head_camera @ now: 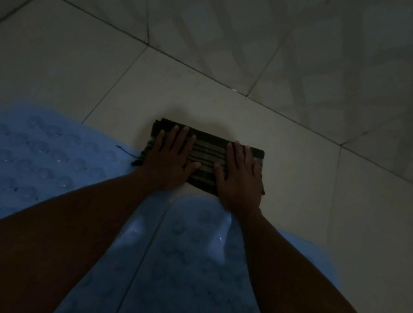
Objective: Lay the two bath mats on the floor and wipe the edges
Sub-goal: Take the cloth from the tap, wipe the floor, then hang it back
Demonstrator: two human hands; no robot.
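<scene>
- Two pale blue, translucent rubbery bath mats lie side by side on the floor in the head view: the left mat, studded with rows of round suction cups, and the right mat, with a rounded far end.
- A folded, dark striped woven cloth lies flat on the tile just beyond the mats' far edges; whether it overlaps them is hard to tell in the dim light.
- Left hand and right hand press flat on the cloth, fingers straight and slightly spread.
- Both forearms cross over the mats, hiding parts of them.
- Smooth cream floor tiles with dark grout lines meet a tiled wall.
</scene>
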